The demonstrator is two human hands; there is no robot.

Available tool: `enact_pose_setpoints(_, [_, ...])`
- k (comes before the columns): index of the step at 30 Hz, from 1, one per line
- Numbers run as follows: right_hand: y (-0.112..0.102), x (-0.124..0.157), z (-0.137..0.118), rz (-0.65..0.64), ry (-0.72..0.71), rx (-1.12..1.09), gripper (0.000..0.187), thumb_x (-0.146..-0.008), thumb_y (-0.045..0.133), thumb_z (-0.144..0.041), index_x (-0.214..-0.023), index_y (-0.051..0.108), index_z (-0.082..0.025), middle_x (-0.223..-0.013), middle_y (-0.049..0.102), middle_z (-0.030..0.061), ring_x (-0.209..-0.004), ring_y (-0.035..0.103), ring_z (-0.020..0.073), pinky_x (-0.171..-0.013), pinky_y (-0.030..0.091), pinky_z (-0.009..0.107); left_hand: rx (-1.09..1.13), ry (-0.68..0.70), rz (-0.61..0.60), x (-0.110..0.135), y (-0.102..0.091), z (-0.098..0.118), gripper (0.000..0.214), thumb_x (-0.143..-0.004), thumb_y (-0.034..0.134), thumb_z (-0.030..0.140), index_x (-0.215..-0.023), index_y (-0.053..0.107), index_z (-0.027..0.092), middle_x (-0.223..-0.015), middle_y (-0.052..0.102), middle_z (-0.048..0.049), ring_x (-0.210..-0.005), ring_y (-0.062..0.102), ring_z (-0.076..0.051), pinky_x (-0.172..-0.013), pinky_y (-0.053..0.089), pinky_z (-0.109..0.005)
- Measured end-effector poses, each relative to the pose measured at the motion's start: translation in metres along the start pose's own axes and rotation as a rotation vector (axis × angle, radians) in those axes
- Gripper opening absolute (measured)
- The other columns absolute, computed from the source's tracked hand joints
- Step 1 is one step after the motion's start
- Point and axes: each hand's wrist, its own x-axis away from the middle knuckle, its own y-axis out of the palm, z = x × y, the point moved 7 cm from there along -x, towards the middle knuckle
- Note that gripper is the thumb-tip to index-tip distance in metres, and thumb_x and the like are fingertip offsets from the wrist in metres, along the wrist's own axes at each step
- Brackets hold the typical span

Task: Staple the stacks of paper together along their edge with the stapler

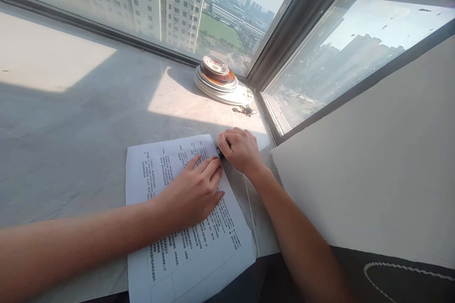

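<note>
A stack of printed paper sheets point(192, 265) lies on the grey stone sill, its near end reaching over the front edge. My left hand point(201, 187) rests flat on the sheets with its fingers spread, close to their right edge. Beside it, my right hand point(240, 149) is closed around what looks like a black stapler point(220, 153). Only the stapler's front end shows, at the right edge of the sheets near their far corner; my fist hides the rest.
A pile of plates and dishes point(216, 80) stands in the window corner, with a bunch of keys point(245, 111) in front. Windows point(313, 14) border the sill at the back and right. A white wall point(373, 151) rises on the right. A pale twisted cord point(401, 267) lies at lower right.
</note>
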Motion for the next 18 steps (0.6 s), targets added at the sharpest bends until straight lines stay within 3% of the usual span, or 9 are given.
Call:
enact_pose_setpoints(13, [0.008,0.002,-0.014,-0.050,-0.018,0.292,0.043,-0.109,0.036,-0.028,-0.075,0.062,-0.019,-0.086,0.067,0.0062,-0.084,0.049,0.0214,-0.076,0.026,0.039,0.034,-0.016,-0.016,-0.003,-0.001,0.000,0.048,-0.109,0.049,0.039,-0.133,0.070,0.003,-0.131,0.071,-0.0249,-0.129,0.064,-0.040,-0.116,0.048,-0.061])
enact_pose_setpoints(18, [0.013,0.003,-0.022,-0.031,-0.066,0.396,0.040,-0.108,0.038,-0.026,-0.081,0.066,-0.018,-0.092,0.068,0.0113,-0.089,0.052,0.0255,-0.077,0.028,0.041,0.057,-0.059,-0.041,-0.004,-0.003,-0.003,0.042,-0.106,0.054,0.039,-0.122,0.073,0.005,-0.118,0.072,-0.0205,-0.113,0.068,-0.036,-0.105,0.057,-0.055])
